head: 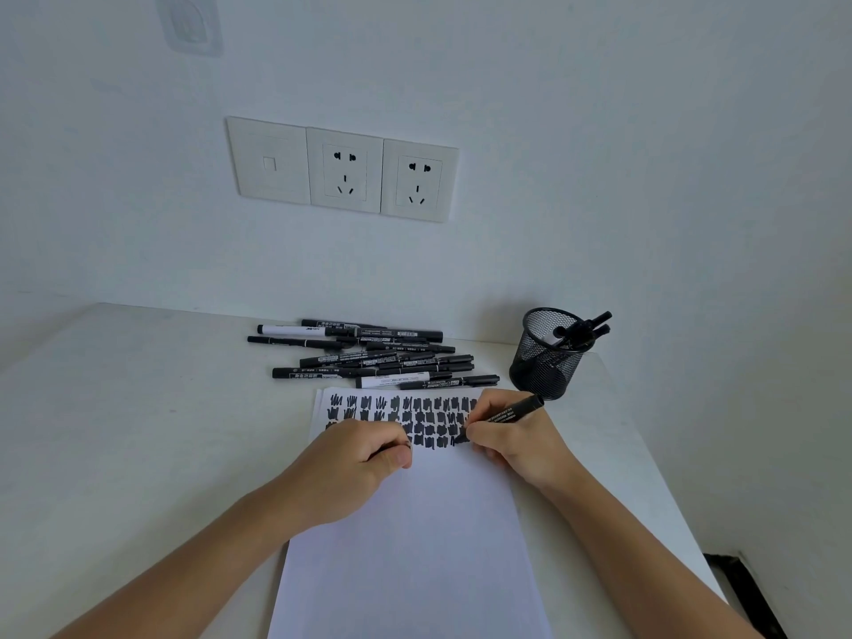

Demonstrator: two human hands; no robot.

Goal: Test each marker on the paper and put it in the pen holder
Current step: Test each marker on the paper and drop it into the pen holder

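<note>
The marker (511,411) is gripped by the curled fingers of the right hand (511,442), with its tip set on the paper (415,546) at the end of the lowest scribble row. A small dark piece (400,446) is pinched in the left hand (355,458), which is rested on the paper. Behind the paper a pile of markers (369,357) is laid on the tabletop (138,408), with the mesh holder (548,357) to its right.

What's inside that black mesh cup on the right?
The mesh pen holder holds a few markers leaning on its right rim, ends poking out. The mesh hides their lower parts, so I cannot count them.
</note>
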